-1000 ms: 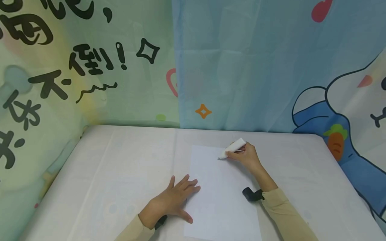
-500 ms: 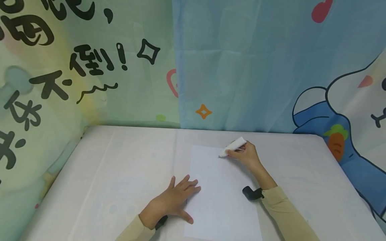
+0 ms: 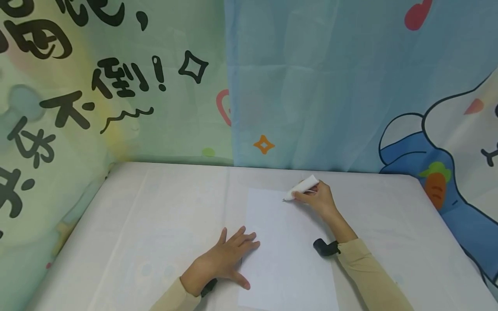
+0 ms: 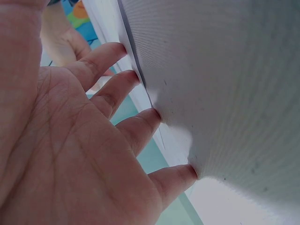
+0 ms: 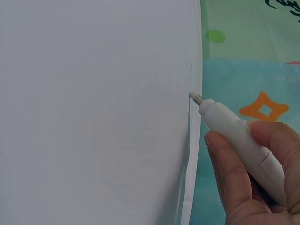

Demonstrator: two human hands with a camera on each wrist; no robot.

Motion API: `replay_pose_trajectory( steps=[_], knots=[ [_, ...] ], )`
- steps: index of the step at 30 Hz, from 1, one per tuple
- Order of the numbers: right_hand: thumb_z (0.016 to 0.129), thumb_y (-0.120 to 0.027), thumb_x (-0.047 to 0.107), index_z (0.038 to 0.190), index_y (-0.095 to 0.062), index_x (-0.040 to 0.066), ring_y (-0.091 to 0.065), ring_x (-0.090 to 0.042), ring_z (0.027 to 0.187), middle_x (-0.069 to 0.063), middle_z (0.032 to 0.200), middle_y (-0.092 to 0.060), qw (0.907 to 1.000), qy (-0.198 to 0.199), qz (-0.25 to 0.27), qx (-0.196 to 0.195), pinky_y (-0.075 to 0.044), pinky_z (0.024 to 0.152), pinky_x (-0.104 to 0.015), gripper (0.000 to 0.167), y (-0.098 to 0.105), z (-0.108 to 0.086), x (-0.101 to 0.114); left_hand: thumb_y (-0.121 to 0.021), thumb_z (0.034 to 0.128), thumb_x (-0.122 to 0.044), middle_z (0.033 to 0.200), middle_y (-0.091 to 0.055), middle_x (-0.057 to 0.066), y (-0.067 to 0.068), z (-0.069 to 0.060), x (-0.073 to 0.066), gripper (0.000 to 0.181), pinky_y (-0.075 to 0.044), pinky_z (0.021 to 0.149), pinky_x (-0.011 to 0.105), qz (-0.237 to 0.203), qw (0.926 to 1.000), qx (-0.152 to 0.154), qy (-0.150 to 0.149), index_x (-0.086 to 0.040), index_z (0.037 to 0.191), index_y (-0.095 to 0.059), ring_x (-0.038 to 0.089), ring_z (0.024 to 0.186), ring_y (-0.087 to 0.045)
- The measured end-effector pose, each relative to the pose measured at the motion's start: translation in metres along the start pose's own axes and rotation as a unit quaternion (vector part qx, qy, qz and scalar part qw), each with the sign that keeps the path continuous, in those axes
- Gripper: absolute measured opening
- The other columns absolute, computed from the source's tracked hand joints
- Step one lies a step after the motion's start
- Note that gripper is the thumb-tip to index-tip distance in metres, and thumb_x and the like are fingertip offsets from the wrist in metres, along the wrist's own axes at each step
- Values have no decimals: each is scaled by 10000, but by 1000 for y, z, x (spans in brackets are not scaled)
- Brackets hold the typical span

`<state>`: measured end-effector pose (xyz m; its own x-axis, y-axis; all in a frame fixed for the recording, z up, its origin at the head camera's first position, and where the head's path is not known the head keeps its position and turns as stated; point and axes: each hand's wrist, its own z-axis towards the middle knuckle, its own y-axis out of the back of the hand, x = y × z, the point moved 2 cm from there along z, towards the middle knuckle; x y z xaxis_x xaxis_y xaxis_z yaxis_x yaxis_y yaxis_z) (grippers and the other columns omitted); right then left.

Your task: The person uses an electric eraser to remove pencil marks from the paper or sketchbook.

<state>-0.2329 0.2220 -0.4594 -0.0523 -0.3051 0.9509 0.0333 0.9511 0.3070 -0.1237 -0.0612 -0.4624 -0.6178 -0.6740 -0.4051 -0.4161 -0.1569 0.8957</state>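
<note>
Behind white table, printed backdrop; left hand partly covering paper.

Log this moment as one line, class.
right hand: grips white tool, tip near far edge of paper | left hand: spread at paper's left edge

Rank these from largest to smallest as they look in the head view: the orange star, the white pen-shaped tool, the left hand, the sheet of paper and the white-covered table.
1. White-covered table
2. Sheet of paper
3. Left hand
4. White pen-shaped tool
5. Orange star
No two look tied.
</note>
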Motion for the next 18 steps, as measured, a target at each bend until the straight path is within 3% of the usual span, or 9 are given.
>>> replay_pose_trajectory(
  steps=[18],
  knots=[
    [844, -703, -18, 1202, -444, -170, -657, -64, 834, -379, 1175, -570, 9999, -35, -121, 68, -558, 710, -176, 467, -1, -1, 4, -845, 653, -488, 1571, -316, 37, 1, 0, -1, 992, -160, 1131, 662, -1, 9999, 95, 91, -149, 1470, -396, 295, 1490, -176]
  ],
)
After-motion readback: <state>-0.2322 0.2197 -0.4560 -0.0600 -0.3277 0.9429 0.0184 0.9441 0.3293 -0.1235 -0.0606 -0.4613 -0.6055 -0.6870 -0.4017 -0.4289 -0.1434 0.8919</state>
